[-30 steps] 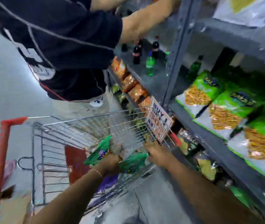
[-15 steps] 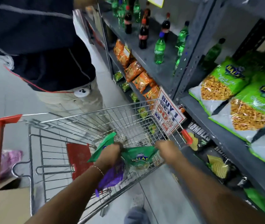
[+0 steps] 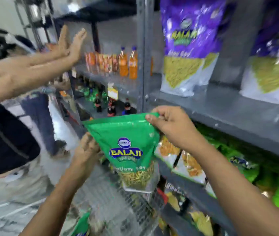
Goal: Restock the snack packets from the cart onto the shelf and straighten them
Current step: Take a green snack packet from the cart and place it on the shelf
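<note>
Cart (image 3: 135, 201) lowest in view, blurred wire mesh directly below the hands. At least one more green packet (image 3: 81, 225) lies in it, so the restocking is not finished.

Held packet (image 3: 128, 149): green Balaji pouch, upright, label facing the camera, hanging in the air above the cart and in front of the shelving. It touches no shelf.

Right hand (image 3: 171, 126): fingers (image 3: 159, 114) pinched closed on the top right corner of the pouch, along the sealed edge. This hand appears to carry most of the weight.

Left hand (image 3: 86, 147): against the left edge of the pouch, partly behind it. Fingers curl toward the film, but whether they grip or only steady it, cannot tell.

Step in hand, as judged: transfer, between lifting from the cart and setting on the shelf.

Green snack row (image 3: 186, 162) sits on the lower shelf just right of and behind the pouch, bags leaning. This looks the matching place. Upper shelf (image 3: 229, 106) beyond carries purple packets (image 3: 186, 48), standing, with bare board between them.

Next move calls for: carry right and inward under the upper shelf's edge, keep the pouch upright, seat its base in line with the green row, then square the front.

Far left: another person's arms (image 3: 33, 70) reach toward the neighbouring bay with orange bottles (image 3: 126, 63).
</note>
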Demonstrator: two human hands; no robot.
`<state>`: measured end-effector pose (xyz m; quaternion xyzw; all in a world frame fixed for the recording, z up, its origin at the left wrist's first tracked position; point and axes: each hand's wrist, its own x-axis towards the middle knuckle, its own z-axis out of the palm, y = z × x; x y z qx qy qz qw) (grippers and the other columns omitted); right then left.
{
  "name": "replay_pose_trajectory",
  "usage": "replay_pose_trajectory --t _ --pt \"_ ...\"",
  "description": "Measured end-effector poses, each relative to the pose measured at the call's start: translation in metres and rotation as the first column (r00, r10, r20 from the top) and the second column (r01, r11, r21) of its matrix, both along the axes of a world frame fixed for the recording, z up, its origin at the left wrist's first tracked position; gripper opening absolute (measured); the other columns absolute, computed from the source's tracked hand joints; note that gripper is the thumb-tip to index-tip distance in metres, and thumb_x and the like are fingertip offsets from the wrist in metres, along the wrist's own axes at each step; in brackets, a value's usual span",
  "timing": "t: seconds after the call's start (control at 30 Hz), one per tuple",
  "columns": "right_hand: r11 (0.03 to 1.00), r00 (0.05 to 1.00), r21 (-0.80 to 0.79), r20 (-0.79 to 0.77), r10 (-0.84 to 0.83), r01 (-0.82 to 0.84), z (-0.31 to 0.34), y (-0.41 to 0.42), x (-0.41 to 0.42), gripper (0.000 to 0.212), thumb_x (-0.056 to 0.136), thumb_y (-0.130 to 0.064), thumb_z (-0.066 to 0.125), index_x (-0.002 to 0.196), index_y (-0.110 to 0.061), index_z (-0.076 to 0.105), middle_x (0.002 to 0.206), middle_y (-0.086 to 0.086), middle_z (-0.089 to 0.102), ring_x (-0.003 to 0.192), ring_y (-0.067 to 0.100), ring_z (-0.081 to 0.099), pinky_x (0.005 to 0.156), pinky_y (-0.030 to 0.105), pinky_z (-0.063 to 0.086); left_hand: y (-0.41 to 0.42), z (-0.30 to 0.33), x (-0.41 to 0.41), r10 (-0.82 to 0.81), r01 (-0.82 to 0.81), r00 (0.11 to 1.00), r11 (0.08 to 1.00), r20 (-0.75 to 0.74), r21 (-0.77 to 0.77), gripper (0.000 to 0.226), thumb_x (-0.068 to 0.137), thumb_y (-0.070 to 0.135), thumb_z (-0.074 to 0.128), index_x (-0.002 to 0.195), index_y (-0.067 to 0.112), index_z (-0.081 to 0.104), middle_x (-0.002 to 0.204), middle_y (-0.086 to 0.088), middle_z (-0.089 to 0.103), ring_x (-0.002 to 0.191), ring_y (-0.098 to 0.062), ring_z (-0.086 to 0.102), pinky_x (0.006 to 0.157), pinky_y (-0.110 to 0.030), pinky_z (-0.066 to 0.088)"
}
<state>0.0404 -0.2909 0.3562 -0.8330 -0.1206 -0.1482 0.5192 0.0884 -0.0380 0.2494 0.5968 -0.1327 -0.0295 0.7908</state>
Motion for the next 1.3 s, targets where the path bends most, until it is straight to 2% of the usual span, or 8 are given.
replay_pose_trajectory --t 0.17,0.27,0.4,0.47,0.67,1.03,1.17,1.3 --pt "0.975 0.939 0.154 0.28 -0.201 0.163 0.128 -0.044 -0.04 0.046 0.08 -0.04 0.065 0.078 0.005 0.061 0.073 0.041 0.059 0.063 0.022 0.046 0.06 0.04 0.039 -0.085 0.048 -0.041 -0.285 0.244 0.949 0.934 0.133 0.26 0.101 0.026 0.012 0.096 0.116 0.007 0.05 0.086 0.005 0.078 0.076 -0.003 0.072 0.063 -0.015 0.055" --pt "0.959 0.902 0.236 0.362 -0.237 0.157 0.158 -0.08 -0.084 0.026 0.087 -0.034 0.067 0.096 -0.01 0.063 0.092 0.024 0.071 0.079 0.023 0.066 0.073 0.037 0.053 -0.133 0.085 -0.053 -0.323 0.302 0.929 0.944 0.18 0.133 0.098 0.025 0.019 0.098 0.111 0.002 0.055 0.094 -0.008 0.079 0.084 -0.019 0.075 0.068 -0.025 0.059" --pt "0.936 0.918 0.178 0.208 -0.339 0.305 0.112 -0.13 -0.172 0.081 0.061 -0.036 0.09 0.125 -0.039 0.04 0.114 -0.014 0.069 0.106 -0.004 0.064 0.087 0.013 0.052 -0.216 0.126 -0.076 -0.441 0.438 0.856 0.896 0.272 0.073 0.097 0.019 0.03 0.099 0.107 0.013 0.061 0.099 -0.012 0.078 0.089 -0.026 0.075 0.069 -0.03 0.06" --pt "0.902 0.888 0.125 0.16 -0.43 0.414 0.078 -0.155 -0.21 0.091 0.053 -0.035 0.095 0.124 -0.049 0.041 0.118 -0.022 0.067 0.113 -0.003 0.062 0.099 0.025 0.052 -0.26 0.145 -0.1 -0.512 0.512 0.804 0.855 0.301 0.088 0.099 0.016 0.031 0.099 0.105 0.012 0.06 0.094 -0.009 0.079 0.083 -0.021 0.076 0.064 -0.025 0.059" --pt "0.699 0.689 0.145 0.116 -0.715 0.701 0.046 -0.245 -0.287 0.115 0.048 -0.053 0.094 0.14 -0.054 0.026 0.145 -0.015 0.052 0.133 0.014 0.052 0.106 0.048 0.048 -0.381 0.167 -0.175 -0.641 0.625 0.703 0.763 0.307 0.163 0.07 0.04 0.021 0.09 0.102 0.014 0.058 0.08 0.007 0.079 0.073 -0.005 0.074 0.063 -0.017 0.055" --pt "0.48 0.463 0.266 0.127 -0.877 0.836 0.056 -0.354 -0.387 0.092 0.06 -0.003 0.089 0.132 -0.03 0.038 0.131 0.006 0.062 0.121 0.025 0.062 0.102 0.038 0.052 -0.55 0.18 -0.266 -0.74 0.678 0.613 0.673 0.277 0.296 0.066 0.059 0.008 0.089 0.115 0.01 0.054 0.109 -0.007 0.072 0.093 -0.018 0.07 0.079 -0.028 0.055" --pt "0.467 0.449 0.263 0.128 -0.884 0.844 0.049 -0.376 -0.409 0.092 0.067 -0.001 0.085 0.139 -0.028 0.034 0.14 0.001 0.054 0.13 0.019 0.053 0.101 0.022 0.05 -0.575 0.175 -0.295 -0.751 0.701 0.598 0.659 0.279 0.273 0.069 0.062 0.003 0.087 0.12 0.012 0.051 0.109 -0.006 0.071 0.091 -0.013 0.068 0.062 -0.011 0.054" --pt "0.435 0.414 0.305 0.134 -0.9 0.847 0.038 -0.391 -0.422 0.097 0.071 0.004 0.081 0.147 -0.024 0.028 0.146 0.002 0.045 0.135 0.017 0.044 0.09 0.009 0.05 -0.594 0.169 -0.312 -0.775 0.729 0.58 0.631 0.25 0.267 0.079 0.053 0.016 0.093 0.121 0.017 0.052 0.115 -0.005 0.071 0.104 -0.02 0.068 0.086 -0.034 0.055"
